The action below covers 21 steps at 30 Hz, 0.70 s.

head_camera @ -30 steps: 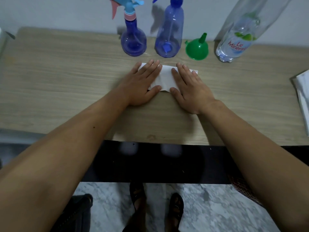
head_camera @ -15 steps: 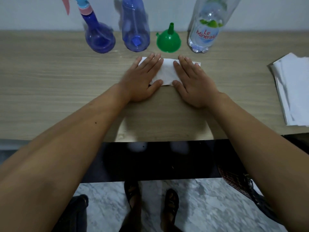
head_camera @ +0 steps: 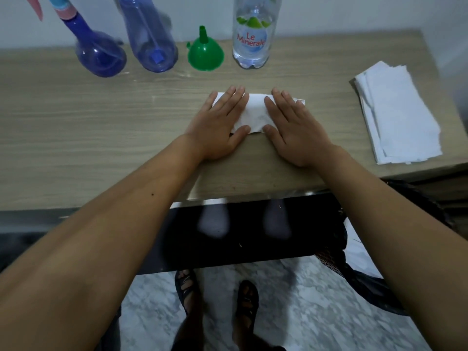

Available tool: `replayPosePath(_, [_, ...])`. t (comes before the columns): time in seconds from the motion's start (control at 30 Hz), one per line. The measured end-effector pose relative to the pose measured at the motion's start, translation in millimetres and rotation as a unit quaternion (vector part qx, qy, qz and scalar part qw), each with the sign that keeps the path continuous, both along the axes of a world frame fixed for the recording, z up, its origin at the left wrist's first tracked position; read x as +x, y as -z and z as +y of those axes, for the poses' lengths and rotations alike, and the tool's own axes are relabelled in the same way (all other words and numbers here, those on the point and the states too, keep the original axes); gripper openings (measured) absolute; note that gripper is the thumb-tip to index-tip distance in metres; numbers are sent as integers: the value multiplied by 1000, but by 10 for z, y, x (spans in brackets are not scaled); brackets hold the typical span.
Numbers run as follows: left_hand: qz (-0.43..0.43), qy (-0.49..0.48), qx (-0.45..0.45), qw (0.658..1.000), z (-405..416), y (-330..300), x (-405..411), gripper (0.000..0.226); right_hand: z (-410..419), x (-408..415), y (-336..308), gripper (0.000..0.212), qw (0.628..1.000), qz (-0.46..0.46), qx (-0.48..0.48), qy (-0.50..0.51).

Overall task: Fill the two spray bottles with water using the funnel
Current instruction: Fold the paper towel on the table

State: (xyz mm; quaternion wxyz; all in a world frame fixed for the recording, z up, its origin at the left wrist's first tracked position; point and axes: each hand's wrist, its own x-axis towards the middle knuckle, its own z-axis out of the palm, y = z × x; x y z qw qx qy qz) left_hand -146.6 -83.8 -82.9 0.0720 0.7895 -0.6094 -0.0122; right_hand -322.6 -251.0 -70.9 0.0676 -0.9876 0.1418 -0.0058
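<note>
Compared with the earlier frame, only the camera view has shifted; both hands remain flat on the folded white tissue (head_camera: 255, 112). Left hand (head_camera: 219, 127) and right hand (head_camera: 293, 130) lie palm down, fingers straight and slightly spread, gripping nothing. Along the far edge of the wooden table (head_camera: 76, 122), left to right: a round-bodied blue spray bottle (head_camera: 100, 55) with a pink collar, a taller translucent blue spray bottle (head_camera: 152, 44) with a dip tube visible inside, a green funnel (head_camera: 205, 54) standing mouth down with spout up, and a clear Le Minerale water bottle (head_camera: 252, 39). All four stand apart from the fingertips, beyond them. A stack of white tissues (head_camera: 397, 112) lies at the right
</note>
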Motion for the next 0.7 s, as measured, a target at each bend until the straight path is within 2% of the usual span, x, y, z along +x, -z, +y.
replayPosePath(0.53, [13,35,-4,999,-104,32,-870,78,-10,-1014,27,69,999,6,4,32])
replayPosePath(0.7, [22,42,-14,999,-32,69,-1061,78,107,-1244,34,66,999,-17,30,38])
